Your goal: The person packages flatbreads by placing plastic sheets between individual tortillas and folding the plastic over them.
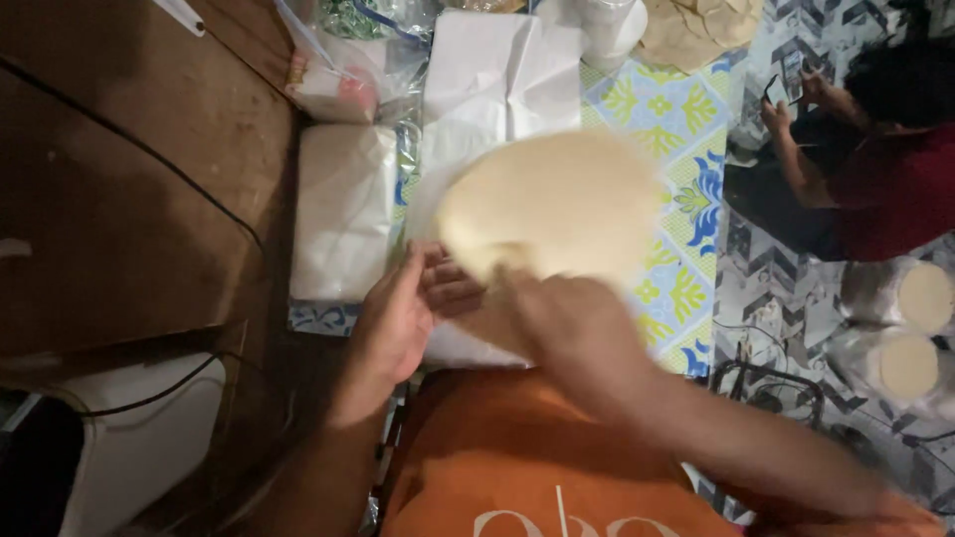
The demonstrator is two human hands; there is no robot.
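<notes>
Holding a round, pale sheet of thin dough (552,204) between them, both hands work over the patterned mat (686,129) that carries everything. The round hangs above the middle of the mat, its near rim pinched at the edge closest to the person, its far part blurred, so whether it touches the white paper (497,75) beneath cannot be told.

As a judgement of progress: one round is in hand and looks lifted, neither stacked nor wrapped. A heap of similar pale rounds (701,25) lies at the mat's far right corner, and two bagged stacks of rounds (910,333) sit off the mat's right edge on the tiled floor (786,288). A white wrapped bundle (343,209) lies along the mat's left edge, with plastic bags (343,70) at its far left corner. So some rounds look packed already, while loose ones remain.

The left hand (398,318) is partly closed, thumb and fingers curled onto the near left rim of the round. The right hand (562,313) is motion-blurred; it covers the near rim and seems to grip it, but how far its fingers open I cannot tell.

Another person (875,139) sits beyond the mat's right edge, holding a phone (781,89).
</notes>
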